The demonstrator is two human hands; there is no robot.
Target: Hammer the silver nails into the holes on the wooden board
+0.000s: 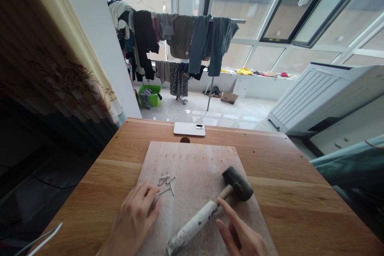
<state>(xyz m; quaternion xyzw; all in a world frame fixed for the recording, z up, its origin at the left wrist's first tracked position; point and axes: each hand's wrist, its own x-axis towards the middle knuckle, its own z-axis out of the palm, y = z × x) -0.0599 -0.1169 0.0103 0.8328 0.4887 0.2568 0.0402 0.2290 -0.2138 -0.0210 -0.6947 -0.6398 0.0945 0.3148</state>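
Right hand [240,230] is holding nothing, half-curled, seemingly touching the hammer [210,209] lying on the board [192,174]; left hand [133,214] is resting loosely curved by nails [170,181], any pinch unclear; I am expecting head-heavy stiffness, favouring the handle [193,226].

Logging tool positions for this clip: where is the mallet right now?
In the head view, the mallet lies diagonally on the board, its black head right of the nails and the right hand at its handle.

Over a board [195,176], the left hand [134,214] is at nails [172,189], the right hand [240,230] at a hammer [207,211].
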